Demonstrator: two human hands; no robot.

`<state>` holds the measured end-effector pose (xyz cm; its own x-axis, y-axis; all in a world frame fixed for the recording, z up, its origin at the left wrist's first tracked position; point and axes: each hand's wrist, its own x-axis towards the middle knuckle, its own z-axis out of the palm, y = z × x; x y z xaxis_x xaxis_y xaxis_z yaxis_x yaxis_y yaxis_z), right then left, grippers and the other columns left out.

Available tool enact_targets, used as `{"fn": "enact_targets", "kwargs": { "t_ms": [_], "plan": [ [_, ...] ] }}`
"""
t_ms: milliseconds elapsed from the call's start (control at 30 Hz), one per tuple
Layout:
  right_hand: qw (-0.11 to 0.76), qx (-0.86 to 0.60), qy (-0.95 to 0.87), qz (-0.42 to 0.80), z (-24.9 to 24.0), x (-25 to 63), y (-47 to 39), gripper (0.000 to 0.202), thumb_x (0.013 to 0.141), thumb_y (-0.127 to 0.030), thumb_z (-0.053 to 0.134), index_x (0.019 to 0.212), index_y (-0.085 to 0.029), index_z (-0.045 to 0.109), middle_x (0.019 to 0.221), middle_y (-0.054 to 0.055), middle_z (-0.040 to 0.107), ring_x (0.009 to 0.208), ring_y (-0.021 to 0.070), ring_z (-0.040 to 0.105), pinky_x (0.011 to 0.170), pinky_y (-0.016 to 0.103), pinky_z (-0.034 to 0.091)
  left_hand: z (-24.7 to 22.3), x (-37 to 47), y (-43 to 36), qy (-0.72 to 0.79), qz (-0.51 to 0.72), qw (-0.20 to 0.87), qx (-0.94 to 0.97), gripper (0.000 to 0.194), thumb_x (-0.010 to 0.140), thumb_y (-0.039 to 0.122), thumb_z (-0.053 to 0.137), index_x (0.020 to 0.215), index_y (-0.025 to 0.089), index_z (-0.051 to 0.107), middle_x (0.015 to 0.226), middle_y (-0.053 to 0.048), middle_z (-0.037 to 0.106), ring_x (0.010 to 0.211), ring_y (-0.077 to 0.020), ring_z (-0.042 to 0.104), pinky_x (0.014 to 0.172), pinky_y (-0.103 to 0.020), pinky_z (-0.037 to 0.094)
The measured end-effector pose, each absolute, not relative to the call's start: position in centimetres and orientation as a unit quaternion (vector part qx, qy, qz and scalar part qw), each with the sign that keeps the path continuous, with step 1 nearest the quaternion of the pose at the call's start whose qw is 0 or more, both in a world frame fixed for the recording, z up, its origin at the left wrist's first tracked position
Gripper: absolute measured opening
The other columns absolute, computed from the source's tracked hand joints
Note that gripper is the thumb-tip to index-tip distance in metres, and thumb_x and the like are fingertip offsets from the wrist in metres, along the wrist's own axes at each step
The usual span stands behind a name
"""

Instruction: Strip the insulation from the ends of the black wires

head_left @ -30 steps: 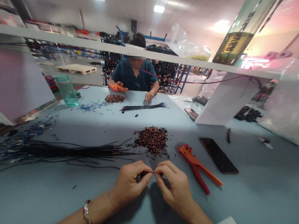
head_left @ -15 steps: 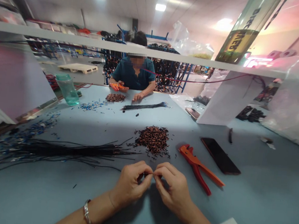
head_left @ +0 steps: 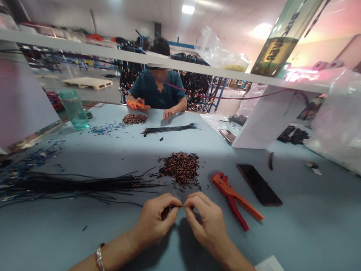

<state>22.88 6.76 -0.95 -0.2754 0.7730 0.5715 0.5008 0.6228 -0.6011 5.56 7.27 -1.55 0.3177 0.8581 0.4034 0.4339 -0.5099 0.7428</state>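
My left hand [head_left: 157,218], with a silver bracelet [head_left: 101,260] on its wrist, pinches the end of a thin black wire [head_left: 124,202] that runs in from the left. Facing it, my right hand [head_left: 205,217] is also closed in a pinch, its fingertips very near the left ones; the tiny thing between them is too small to name. A bundle of black wires [head_left: 84,184] lies left of my hands. Just beyond them is a pile of short copper-and-black pieces [head_left: 180,168]. Red-orange pliers [head_left: 233,197] rest to the right.
A black phone [head_left: 259,184] lies right of the pliers, and a white label [head_left: 270,268] near the front. Blue bits [head_left: 39,157] are scattered at left. Across the table [head_left: 311,231], a person [head_left: 159,87] holds an orange tool [head_left: 138,105]. A green bottle [head_left: 75,111] stands back left.
The view has shifted slightly, so the table items appear further left. My fingertips are a little farther apart, with a small gap showing between the two pinches.
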Motion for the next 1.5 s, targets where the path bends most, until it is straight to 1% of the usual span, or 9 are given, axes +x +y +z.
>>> {"fn": "enact_targets", "kwargs": {
  "t_ms": [133, 300, 467, 600, 833, 1000, 1100, 1200, 1500],
  "plan": [
    [0.424, -0.422, -0.793, 0.115, -0.3, 24.0, 7.6, 0.016, 0.087, -0.014, 0.05, 0.087, -0.021, 0.064, 0.087, 0.006, 0.069, 0.08, 0.0197, 0.063, 0.072, 0.032, 0.049, -1.8, 5.5, 7.6, 0.456, 0.419, 0.264, 0.739, 0.019, 0.086, 0.023, 0.051, 0.078, 0.017, 0.067, 0.066, 0.0, 0.064, 0.059, -0.0131, 0.056, 0.056, -0.022, 0.041],
    [0.316, -0.579, -0.75, -0.043, 0.0, 28.8, 9.5, 0.045, 0.079, -0.03, 0.062, 0.123, -0.02, 0.06, 0.12, 0.017, 0.065, 0.106, 0.0381, 0.06, 0.086, 0.055, 0.046, -2.4, 5.4, 7.9, 0.482, 0.44, 0.268, 0.708, 0.02, 0.084, 0.026, 0.053, 0.076, 0.017, 0.069, 0.065, -0.001, 0.066, 0.058, -0.0133, 0.056, 0.055, -0.021, 0.041],
    [0.055, -0.736, -0.674, -0.009, -0.5, 33.7, 9.9, 0.054, 0.073, -0.048, 0.069, 0.118, -0.019, 0.065, 0.11, 0.021, 0.069, 0.097, 0.0445, 0.065, 0.074, 0.059, 0.046, -2.4, 5.4, 8.0, 0.486, 0.448, 0.275, 0.698, 0.02, 0.083, 0.026, 0.054, 0.075, 0.016, 0.07, 0.064, -0.001, 0.066, 0.057, -0.013, 0.056, 0.054, -0.021, 0.041],
    [-0.007, -0.755, -0.655, 0.032, -0.5, 35.0, 9.3, 0.052, 0.072, -0.05, 0.067, 0.112, -0.016, 0.066, 0.111, 0.022, 0.067, 0.095, 0.044, 0.066, 0.071, 0.056, 0.048, -2.3, 5.5, 8.0, 0.489, 0.445, 0.287, 0.693, 0.019, 0.082, 0.025, 0.054, 0.074, 0.016, 0.069, 0.063, -0.001, 0.066, 0.058, -0.0128, 0.056, 0.054, -0.021, 0.041],
    [0.107, -0.755, -0.639, 0.1, -0.2, 35.2, 10.0, 0.027, 0.062, -0.037, 0.07, 0.081, -0.018, 0.069, 0.082, 0.013, 0.067, 0.081, 0.0355, 0.066, 0.068, 0.043, 0.048, -2.5, 5.6, 8.1, 0.487, 0.456, 0.293, 0.685, 0.019, 0.081, 0.026, 0.054, 0.072, 0.017, 0.069, 0.059, 0.001, 0.063, 0.054, -0.0119, 0.053, 0.051, -0.02, 0.039],
    [0.185, -0.728, -0.64, 0.163, 1.1, 35.4, 10.2, 0.029, 0.074, -0.043, 0.059, 0.087, -0.019, 0.069, 0.08, 0.01, 0.071, 0.076, 0.0283, 0.068, 0.066, 0.037, 0.051, -2.6, 5.6, 8.1, 0.486, 0.47, 0.299, 0.673, 0.019, 0.08, 0.026, 0.056, 0.071, 0.017, 0.069, 0.059, 0.001, 0.063, 0.054, -0.0116, 0.053, 0.052, -0.02, 0.04],
    [0.361, -0.623, -0.608, 0.336, 1.6, 34.5, 9.7, 0.041, 0.078, -0.048, 0.055, 0.103, -0.017, 0.067, 0.091, 0.011, 0.073, 0.084, 0.0279, 0.068, 0.073, 0.038, 0.054, -2.5, 5.4, 8.1, 0.495, 0.488, 0.298, 0.655, 0.019, 0.08, 0.028, 0.057, 0.072, 0.017, 0.07, 0.061, 0.001, 0.063, 0.055, -0.0119, 0.054, 0.053, -0.02, 0.041],
    [0.477, -0.456, -0.525, 0.537, 1.6, 31.9, 8.8, 0.047, 0.069, -0.042, 0.062, 0.109, -0.018, 0.065, 0.103, 0.013, 0.071, 0.09, 0.0293, 0.069, 0.079, 0.042, 0.055, -2.4, 4.9, 8.4, 0.514, 0.512, 0.292, 0.623, 0.021, 0.081, 0.032, 0.057, 0.075, 0.017, 0.07, 0.061, 0.001, 0.063, 0.056, -0.0124, 0.054, 0.054, -0.02, 0.042],
    [0.335, -0.317, -0.4, 0.792, 0.3, 25.6, 6.3, 0.043, 0.06, -0.018, 0.059, 0.101, -0.017, 0.07, 0.093, 0.009, 0.073, 0.079, 0.0229, 0.07, 0.071, 0.036, 0.057, -2.1, 4.1, 9.0, 0.555, 0.543, 0.285, 0.562, 0.026, 0.081, 0.038, 0.059, 0.073, 0.017, 0.07, 0.064, 0.0, 0.065, 0.06, -0.0148, 0.058, 0.058, -0.023, 0.046]
  ]
}}
